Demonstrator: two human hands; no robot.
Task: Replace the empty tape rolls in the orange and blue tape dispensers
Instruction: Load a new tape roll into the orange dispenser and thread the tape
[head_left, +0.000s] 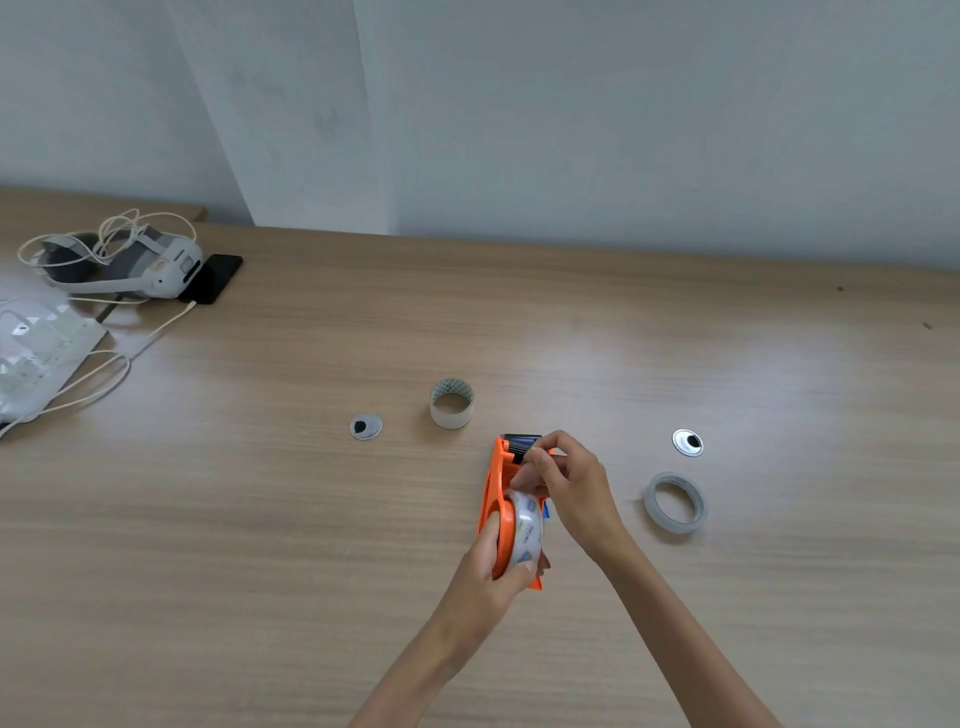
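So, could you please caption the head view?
Left hand grips the orange dispenser; right hand pinches tape near its roller.

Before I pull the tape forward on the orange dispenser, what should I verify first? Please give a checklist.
1. New tape roll seated in orange dispenser: ok.
2. Left hand grips orange dispenser around the roll: ok.
3. Right hand pinches at black roller: ok.
4. Tape end threaded over the roller: cannot tell.
5. Empty core removed, standing on table: ok.
6. Second roll lying on table: ok.
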